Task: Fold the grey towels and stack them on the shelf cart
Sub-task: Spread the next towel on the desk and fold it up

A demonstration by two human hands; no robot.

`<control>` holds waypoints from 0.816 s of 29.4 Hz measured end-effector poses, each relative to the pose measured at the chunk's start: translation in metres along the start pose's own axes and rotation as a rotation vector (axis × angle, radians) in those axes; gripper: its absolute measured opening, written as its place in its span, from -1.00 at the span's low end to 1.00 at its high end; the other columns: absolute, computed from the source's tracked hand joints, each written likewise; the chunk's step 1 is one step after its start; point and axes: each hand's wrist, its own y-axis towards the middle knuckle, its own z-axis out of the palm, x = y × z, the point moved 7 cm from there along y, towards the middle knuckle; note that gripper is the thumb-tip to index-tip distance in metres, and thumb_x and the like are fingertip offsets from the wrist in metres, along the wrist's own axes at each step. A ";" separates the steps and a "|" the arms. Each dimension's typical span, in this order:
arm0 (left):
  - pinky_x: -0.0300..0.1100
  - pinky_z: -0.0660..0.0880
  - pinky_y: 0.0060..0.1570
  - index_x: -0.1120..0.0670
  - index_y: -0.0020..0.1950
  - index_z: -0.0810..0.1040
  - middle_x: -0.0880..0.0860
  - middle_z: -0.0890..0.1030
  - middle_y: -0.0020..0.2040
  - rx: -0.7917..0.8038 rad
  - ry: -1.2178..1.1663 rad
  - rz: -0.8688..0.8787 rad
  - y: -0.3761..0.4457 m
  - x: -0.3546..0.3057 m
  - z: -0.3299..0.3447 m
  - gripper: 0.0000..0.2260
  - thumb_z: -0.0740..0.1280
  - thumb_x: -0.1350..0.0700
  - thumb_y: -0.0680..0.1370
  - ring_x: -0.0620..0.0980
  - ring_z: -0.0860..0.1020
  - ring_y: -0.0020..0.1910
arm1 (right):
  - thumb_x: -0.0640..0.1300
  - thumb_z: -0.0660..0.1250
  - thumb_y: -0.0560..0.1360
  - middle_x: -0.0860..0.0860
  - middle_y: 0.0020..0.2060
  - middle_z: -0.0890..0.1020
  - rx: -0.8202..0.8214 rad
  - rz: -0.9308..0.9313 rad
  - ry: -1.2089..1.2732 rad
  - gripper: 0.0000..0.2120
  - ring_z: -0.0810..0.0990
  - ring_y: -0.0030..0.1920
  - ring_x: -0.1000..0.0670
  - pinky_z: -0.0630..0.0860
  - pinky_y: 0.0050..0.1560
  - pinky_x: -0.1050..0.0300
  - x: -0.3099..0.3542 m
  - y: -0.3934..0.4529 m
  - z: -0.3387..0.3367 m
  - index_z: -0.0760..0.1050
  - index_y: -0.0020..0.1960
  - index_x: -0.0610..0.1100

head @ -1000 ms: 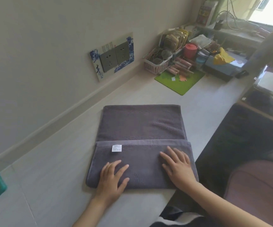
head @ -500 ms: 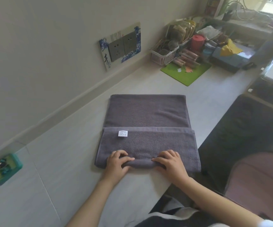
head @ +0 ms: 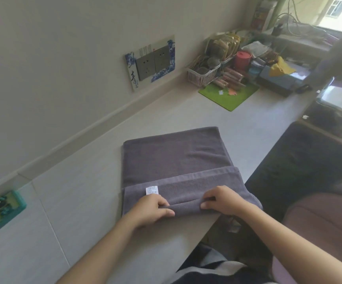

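Note:
A grey towel [head: 174,156] lies flat on the white counter [head: 73,201], its near part folded over, with a small white label [head: 152,190] on the fold. My left hand [head: 149,210] grips the near folded edge on the left, fingers curled over it and thumb along its front. My right hand [head: 223,200] grips the same edge on the right, thumb in front. Between the hands the edge is bunched into a low roll.
A panda figure on a teal box [head: 2,208] stands at the counter's left. At the back are a socket plate [head: 151,62], a pink basket [head: 202,74], a green mat [head: 229,95] and clutter. The counter edge drops off to the right, by dark furniture [head: 301,160].
My hands went from lying flat on the folded towel to curling round its near edge, which now bunches up between them. The view has shifted to the right.

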 end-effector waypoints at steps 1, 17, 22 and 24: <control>-0.17 0.45 -0.16 -0.12 -0.30 0.60 -0.05 0.61 -0.27 0.037 -0.038 -0.009 -0.007 -0.002 0.000 -0.85 0.45 -0.15 0.38 -0.11 0.56 -0.22 | 0.11 0.35 0.47 0.16 -0.27 0.57 0.054 -0.015 -0.004 -0.89 0.45 -0.29 0.19 0.34 -0.24 0.27 0.004 -0.004 -0.004 0.57 -0.17 0.11; -0.18 0.48 0.06 0.12 0.04 0.67 0.07 0.68 -0.01 0.110 -0.066 -0.195 0.075 -0.015 -0.142 -0.71 0.33 -0.08 0.54 -0.02 0.61 -0.03 | 0.16 0.24 0.53 -0.04 0.02 0.60 0.173 -0.090 -0.208 -0.62 0.54 0.05 -0.07 0.35 -0.06 0.16 0.045 0.137 -0.113 0.57 0.12 -0.11; -0.13 0.37 0.15 0.07 0.17 0.54 0.10 0.54 0.26 0.076 0.215 -0.272 0.126 0.009 -0.136 -0.54 0.05 -0.24 0.60 0.09 0.49 0.22 | 0.36 0.06 0.49 -0.02 0.19 0.54 0.149 0.031 -0.343 -0.43 0.49 0.18 -0.11 0.36 0.20 -0.03 0.009 0.191 -0.102 0.42 0.28 -0.01; -0.06 0.38 0.11 0.02 0.02 0.43 0.09 0.53 0.20 0.020 0.353 -0.257 0.138 0.018 -0.128 -0.65 0.11 -0.24 0.58 0.11 0.47 0.17 | 0.35 0.12 0.48 -0.04 0.19 0.52 0.111 -0.006 -0.416 -0.42 0.44 0.20 -0.11 0.31 0.23 -0.04 -0.002 0.199 -0.094 0.39 0.31 -0.02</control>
